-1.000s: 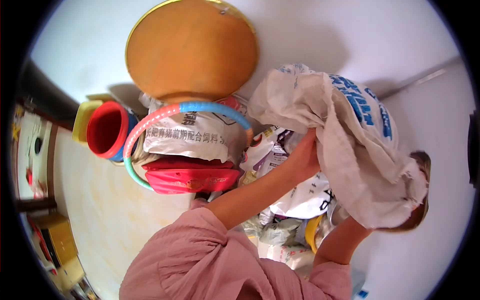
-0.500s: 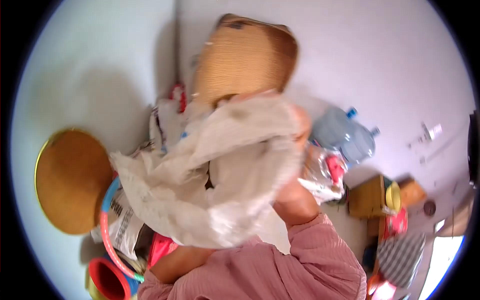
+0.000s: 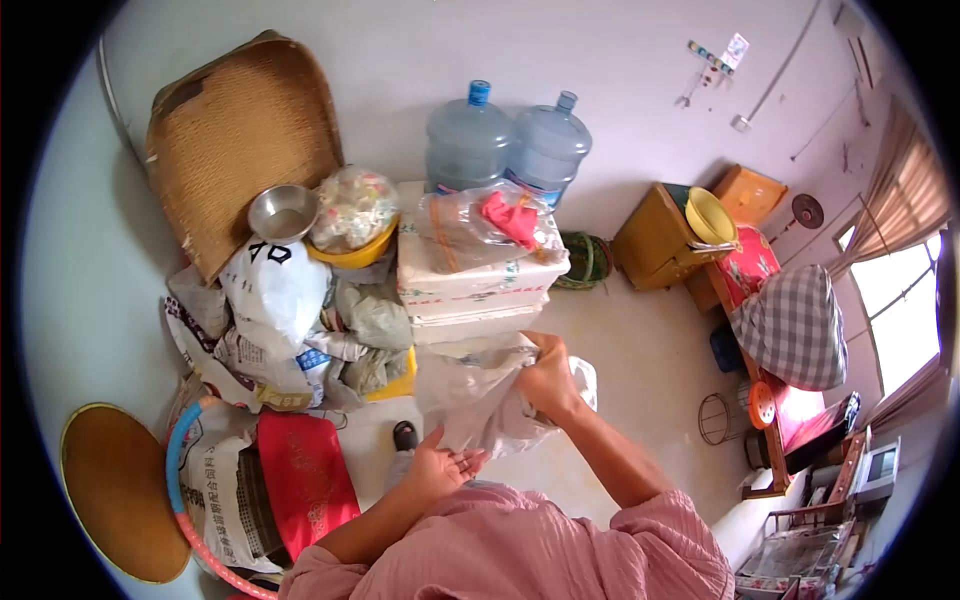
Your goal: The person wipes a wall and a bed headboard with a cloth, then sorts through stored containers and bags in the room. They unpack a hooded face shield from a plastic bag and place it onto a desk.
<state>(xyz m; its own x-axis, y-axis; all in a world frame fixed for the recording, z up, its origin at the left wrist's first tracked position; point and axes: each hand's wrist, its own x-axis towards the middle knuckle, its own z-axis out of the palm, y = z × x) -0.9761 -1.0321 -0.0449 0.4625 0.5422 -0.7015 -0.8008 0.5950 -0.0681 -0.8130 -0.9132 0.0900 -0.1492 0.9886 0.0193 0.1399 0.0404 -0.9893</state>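
A whitish, translucent plastic bag (image 3: 470,385) hangs crumpled in front of my body, above the floor. My right hand (image 3: 548,378) is closed around its upper right part, and more of the bag spreads out behind the wrist. Beside the bag's lower left edge, my left hand (image 3: 447,468) is palm up with its fingers stretched out. Whether those fingertips touch the plastic I cannot tell. Just beyond the bag stands a white foam box (image 3: 480,290), with a clear bag holding something pink (image 3: 512,218) on top.
Two water jugs (image 3: 470,135) stand behind the box. Left are a woven tray (image 3: 250,130), a metal bowl (image 3: 283,214), a yellow basin (image 3: 355,255) and stuffed bags. A hoop (image 3: 178,470) and a red bag (image 3: 305,480) lie nearer. A wooden cabinet (image 3: 645,240) stands right.
The plastic bag was raised and spread wide across the view; now it hangs lower and bunched in my right hand. My left hand has come into sight. The view has shifted right.
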